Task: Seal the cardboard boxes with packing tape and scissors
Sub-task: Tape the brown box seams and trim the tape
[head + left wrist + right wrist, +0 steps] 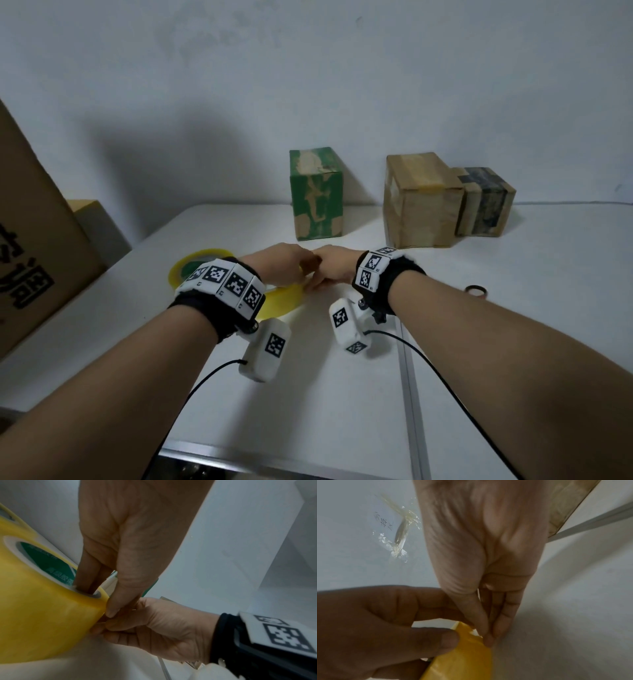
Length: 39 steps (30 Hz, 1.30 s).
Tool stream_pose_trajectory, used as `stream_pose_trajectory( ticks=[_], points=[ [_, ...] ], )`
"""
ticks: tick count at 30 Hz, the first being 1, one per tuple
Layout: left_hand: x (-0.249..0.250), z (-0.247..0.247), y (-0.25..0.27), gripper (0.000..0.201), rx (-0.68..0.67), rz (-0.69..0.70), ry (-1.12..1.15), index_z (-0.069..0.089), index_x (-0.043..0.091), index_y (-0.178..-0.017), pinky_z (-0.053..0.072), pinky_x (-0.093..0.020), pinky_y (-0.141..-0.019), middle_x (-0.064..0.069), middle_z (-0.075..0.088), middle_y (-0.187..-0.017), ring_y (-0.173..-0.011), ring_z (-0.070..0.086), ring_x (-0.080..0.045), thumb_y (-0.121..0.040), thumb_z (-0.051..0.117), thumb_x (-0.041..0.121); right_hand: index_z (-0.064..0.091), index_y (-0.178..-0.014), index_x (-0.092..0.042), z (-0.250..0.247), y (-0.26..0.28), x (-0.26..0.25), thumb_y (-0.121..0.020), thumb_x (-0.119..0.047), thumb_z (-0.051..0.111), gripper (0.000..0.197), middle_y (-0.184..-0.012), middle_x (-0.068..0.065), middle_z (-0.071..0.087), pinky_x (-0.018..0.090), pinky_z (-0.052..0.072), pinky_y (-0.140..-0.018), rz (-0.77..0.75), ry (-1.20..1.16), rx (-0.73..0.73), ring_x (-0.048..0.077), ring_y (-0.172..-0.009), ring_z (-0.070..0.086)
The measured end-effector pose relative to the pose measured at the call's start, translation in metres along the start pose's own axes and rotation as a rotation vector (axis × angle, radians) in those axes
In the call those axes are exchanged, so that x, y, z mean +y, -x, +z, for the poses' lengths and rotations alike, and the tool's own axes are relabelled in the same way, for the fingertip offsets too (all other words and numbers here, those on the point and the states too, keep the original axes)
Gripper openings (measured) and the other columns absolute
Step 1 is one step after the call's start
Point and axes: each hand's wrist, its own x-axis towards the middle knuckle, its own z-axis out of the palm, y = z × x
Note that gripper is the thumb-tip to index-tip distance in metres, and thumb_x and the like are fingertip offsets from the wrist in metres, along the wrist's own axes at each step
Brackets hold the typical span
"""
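A yellow packing tape roll (286,301) with a green-printed core stands tilted on the white table (342,394). My left hand (294,270) grips it, fingers (89,577) inside the core and thumb (113,608) on the outer face. My right hand (325,274) pinches the roll's outer layer at its edge between thumb (486,639) and fingers. Up close the roll (34,615) (462,658) fills the lower corners. Three cardboard boxes stand at the back: green (317,193), brown taped (421,202), dark-taped (486,202). No scissors are in view.
A second yellow tape roll (202,262) lies behind my left wrist. A big cardboard carton (34,222) stands at the left. A small black ring (476,291) lies to the right. A crumpled scrap of clear tape (399,534) sticks to the table.
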Motion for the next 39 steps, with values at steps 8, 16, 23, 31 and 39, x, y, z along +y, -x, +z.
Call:
stream_pose_trajectory(
  ticks=[8,16,23,31,39],
  points=[
    [-0.005,0.003,0.003,0.043,0.021,-0.011,0.057,0.051,0.027,-0.134,0.035,-0.025,-0.081,-0.001,0.058,-0.127,-0.096,0.045,-0.014,-0.093,0.058,0.017,0.066,-0.075,-0.011,0.0,-0.009,0.007,-0.084,0.009,0.065,0.022,-0.082,0.015,0.069,0.034,0.058,-0.084,-0.024,-0.032,0.089,0.025,-0.075,0.067],
    [-0.007,0.009,0.006,0.057,0.085,-0.081,0.074,0.039,0.017,-0.142,0.041,-0.028,-0.093,-0.006,0.048,-0.139,-0.118,0.051,-0.023,-0.091,0.062,0.028,0.068,-0.073,-0.015,0.0,-0.006,0.008,-0.087,0.003,0.065,0.023,-0.07,0.002,0.068,0.018,0.051,-0.061,-0.053,0.018,0.152,0.013,-0.062,0.066],
    [-0.003,0.008,0.005,0.052,0.032,-0.11,-0.049,0.04,0.018,-0.146,0.039,-0.032,-0.101,-0.006,0.048,-0.142,-0.128,0.045,-0.024,-0.098,0.052,0.032,0.072,-0.067,-0.016,-0.008,0.009,0.016,-0.081,0.003,0.072,0.023,-0.068,0.002,0.071,0.022,0.057,-0.067,-0.033,-0.012,0.105,0.014,-0.064,0.069],
    [0.0,0.004,0.01,0.044,0.029,-0.124,-0.022,0.047,0.024,-0.139,0.038,-0.028,-0.087,-0.006,0.053,-0.135,-0.118,0.05,-0.023,-0.097,0.054,0.032,0.071,-0.078,-0.005,-0.006,0.031,0.022,-0.083,0.005,0.069,0.012,-0.066,0.007,0.071,0.015,0.054,-0.055,0.002,-0.159,0.033,0.009,-0.055,0.068],
    [-0.006,0.011,0.013,0.026,0.094,-0.093,0.098,0.062,0.026,-0.119,0.036,-0.027,-0.077,-0.003,0.058,-0.117,-0.094,0.046,-0.016,-0.093,0.06,0.028,0.074,-0.094,-0.004,-0.002,0.04,0.015,-0.087,-0.006,0.069,0.009,-0.084,0.009,0.074,0.01,0.048,-0.055,-0.039,0.067,0.057,0.007,-0.067,0.068]
  ],
)
